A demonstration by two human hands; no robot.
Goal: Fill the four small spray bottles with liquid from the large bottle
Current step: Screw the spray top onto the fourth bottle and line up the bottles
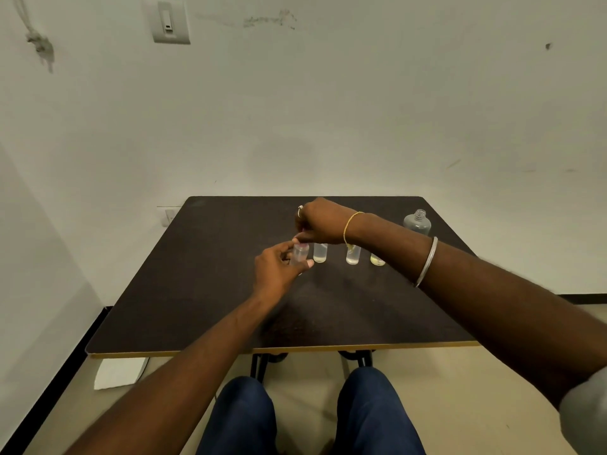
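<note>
The left hand (279,267) grips a small clear plastic spray bottle (300,254) near the centre of the dark matte table (203,274). The right hand (320,223) hovers above its neck, fingers pinched closed; contents cannot be determined. The large bottle (417,222), uncapped, stands at the far right corner.

The light is soft and even, dim rather than bright, with a faint greenish cast on the wall (328,110). No lamp shows. The dark tabletop (203,284) takes a dull sheen toward its far left corner and carries only weak, blurred shadows near its front edge. Above the tabletop the wall darkens into a broad, soft patch. The wide lens bends straight lines: the tabletop's edges splay outward and the wall corner to its left leans. Fine detail is smeared; the small clear bottles (320,252) at mid-tabletop look hazy.
</note>
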